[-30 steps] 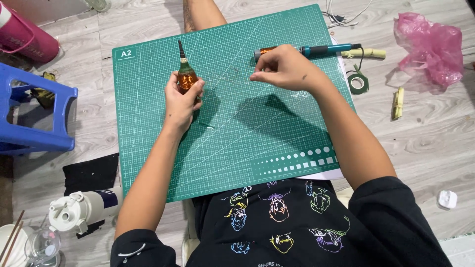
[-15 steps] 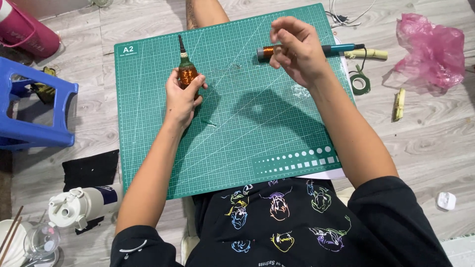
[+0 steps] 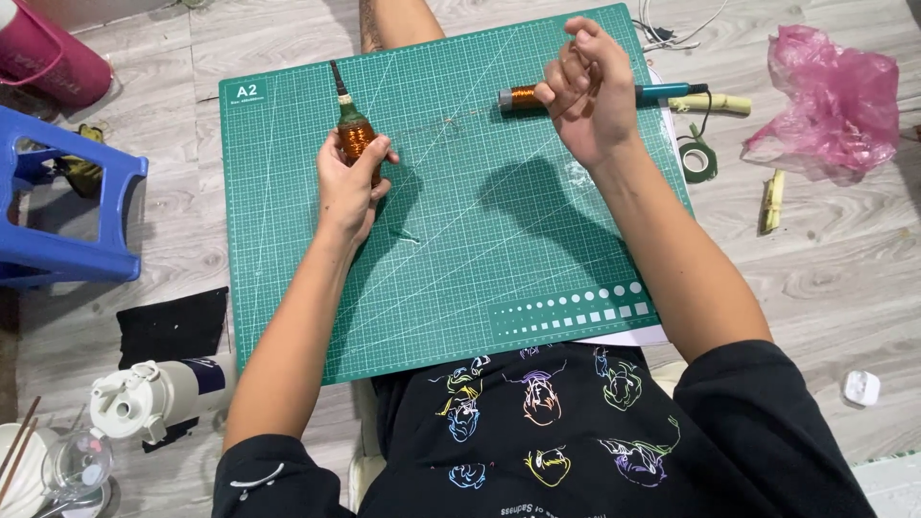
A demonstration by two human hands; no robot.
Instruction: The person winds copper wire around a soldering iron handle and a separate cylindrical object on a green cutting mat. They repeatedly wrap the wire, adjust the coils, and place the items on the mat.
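Observation:
A green cutting mat [image 3: 480,249] lies on the wooden floor in front of me. My left hand [image 3: 347,187] grips a small copper-wound piece [image 3: 355,132] with a green band and a dark stick tip, resting on the mat's upper left. My right hand [image 3: 587,91] is raised over the mat's upper right with fingers pinched together, seemingly on a thin wire [image 3: 451,120] that trails across the mat toward the left piece. Just behind that hand lies a copper wire spool [image 3: 523,96] on a teal-handled tool [image 3: 664,93].
A blue stool [image 3: 67,206] and pink bottle [image 3: 48,53] are at left. A black cloth [image 3: 173,326] and white bottle [image 3: 163,393] lie lower left. Right of the mat are a green tape roll [image 3: 698,158], yellow sticks [image 3: 772,201] and a pink bag [image 3: 835,91].
My right hand has risen off the mat near the spool and pulled up and to the right with fingers pinched. My left hand stays on the copper-wound piece.

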